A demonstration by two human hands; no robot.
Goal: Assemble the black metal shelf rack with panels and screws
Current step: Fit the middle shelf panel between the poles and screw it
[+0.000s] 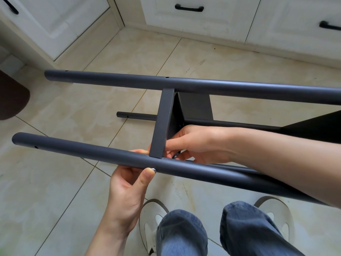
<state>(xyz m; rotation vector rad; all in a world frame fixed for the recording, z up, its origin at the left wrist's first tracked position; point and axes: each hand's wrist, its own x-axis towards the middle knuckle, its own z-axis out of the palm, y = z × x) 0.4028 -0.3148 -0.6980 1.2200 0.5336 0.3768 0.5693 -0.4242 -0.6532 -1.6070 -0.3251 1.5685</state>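
The black metal rack lies on its side across the view. Its near round post (83, 149) and far post (203, 85) run left to right, joined by a flat shelf panel (163, 124) seen edge-on. A lower post (136, 116) lies behind near the floor. My left hand (127, 185) grips the near post from below, thumb pressing a silver screw head (154, 169) on the post. My right hand (195, 145) reaches behind the panel, fingers pinching a small nut or screw end (175, 156) at the joint.
White cabinets with black handles (189, 8) line the far side. A dark brown mat (13, 95) lies at the left on the beige tiled floor. My knees in blue jeans (182, 235) and white shoes (151, 220) are at the bottom, under the rack.
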